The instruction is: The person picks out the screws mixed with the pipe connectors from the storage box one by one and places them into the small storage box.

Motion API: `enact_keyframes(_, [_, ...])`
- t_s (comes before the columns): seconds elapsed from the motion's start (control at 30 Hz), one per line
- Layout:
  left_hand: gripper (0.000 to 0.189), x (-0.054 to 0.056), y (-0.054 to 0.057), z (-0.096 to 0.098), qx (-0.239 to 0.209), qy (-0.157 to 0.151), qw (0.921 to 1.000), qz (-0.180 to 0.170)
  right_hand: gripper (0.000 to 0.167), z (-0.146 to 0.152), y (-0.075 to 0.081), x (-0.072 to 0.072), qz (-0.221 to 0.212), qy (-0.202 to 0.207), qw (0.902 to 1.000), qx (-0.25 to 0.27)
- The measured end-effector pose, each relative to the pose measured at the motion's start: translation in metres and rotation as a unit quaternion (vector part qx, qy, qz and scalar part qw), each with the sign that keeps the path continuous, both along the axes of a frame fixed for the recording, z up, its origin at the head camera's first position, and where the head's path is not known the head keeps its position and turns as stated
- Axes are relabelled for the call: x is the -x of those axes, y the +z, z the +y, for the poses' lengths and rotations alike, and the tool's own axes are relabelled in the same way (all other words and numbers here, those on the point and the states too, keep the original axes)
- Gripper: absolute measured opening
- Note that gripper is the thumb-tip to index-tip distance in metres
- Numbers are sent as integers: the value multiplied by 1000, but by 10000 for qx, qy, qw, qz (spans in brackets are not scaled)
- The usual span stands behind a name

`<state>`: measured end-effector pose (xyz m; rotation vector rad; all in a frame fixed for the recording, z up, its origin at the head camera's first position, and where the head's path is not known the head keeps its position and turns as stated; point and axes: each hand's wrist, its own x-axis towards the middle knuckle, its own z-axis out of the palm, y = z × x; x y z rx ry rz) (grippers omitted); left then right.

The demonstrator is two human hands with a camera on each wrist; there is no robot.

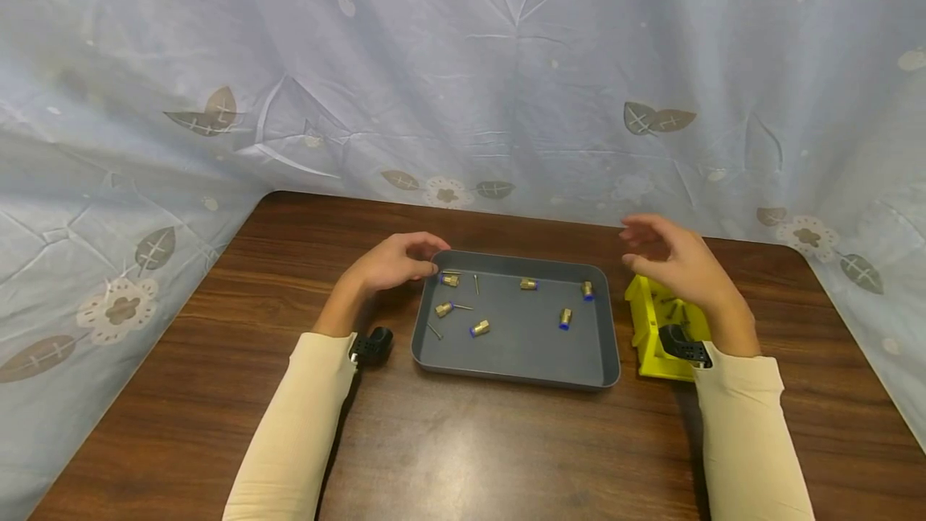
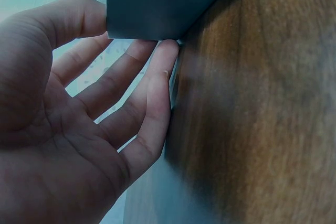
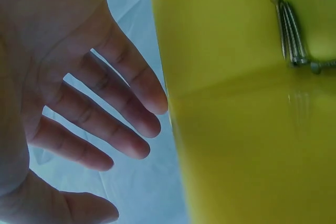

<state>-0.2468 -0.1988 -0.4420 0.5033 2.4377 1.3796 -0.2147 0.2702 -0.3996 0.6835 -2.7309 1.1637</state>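
My left hand [image 1: 394, 262] holds the far left corner of a shallow grey tray [image 1: 514, 380]. In the left wrist view the thumb [image 2: 84, 19] lies against the tray wall [image 2: 157, 3], and fingertips pass partly behind it. Inside the tray lie several brass fittings with blue ends, one a brass fitting [image 1: 481, 328] near the middle, and a few thin screws, including a screw [image 1: 434, 331] at the left. My right hand [image 1: 673, 258] hovers with spread fingers over the far side of a yellow bin [image 1: 665, 366], holding nothing. Several screws [image 3: 291, 32] lie in that bin.
Both things stand on a brown wooden table [image 1: 463, 457], with the bin just right of the tray. A pale patterned curtain [image 1: 463, 87] hangs behind the table and along its sides. Black wrist cameras [image 1: 372, 346] are strapped at both cuffs.
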Motion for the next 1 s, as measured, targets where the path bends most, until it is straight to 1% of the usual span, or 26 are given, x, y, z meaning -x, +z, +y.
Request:
enact_keyframes(0.27, [42, 2, -2, 0, -19, 48, 10000, 23, 55, -11, 3, 0, 87, 180, 9998, -83])
enact_keyframes(0.43, [42, 2, -4, -1, -14, 34, 10000, 43, 55, -17, 7, -3, 106, 294, 9993, -195])
enact_keyframes(0.67, [42, 2, -5, -1, 5, 41, 10000, 69, 53, -33, 14, -7, 100, 524, 9983, -216])
enact_keyframes(0.9, [41, 4, -7, -1, -24, 36, 9999, 101, 54, -45, 9, -5, 165, 685, 9973, -229])
enact_keyframes(1.0, [41, 4, -8, -1, -28, 32, 9999, 101, 56, -52, 6, -4, 148, 820, 9964, -162])
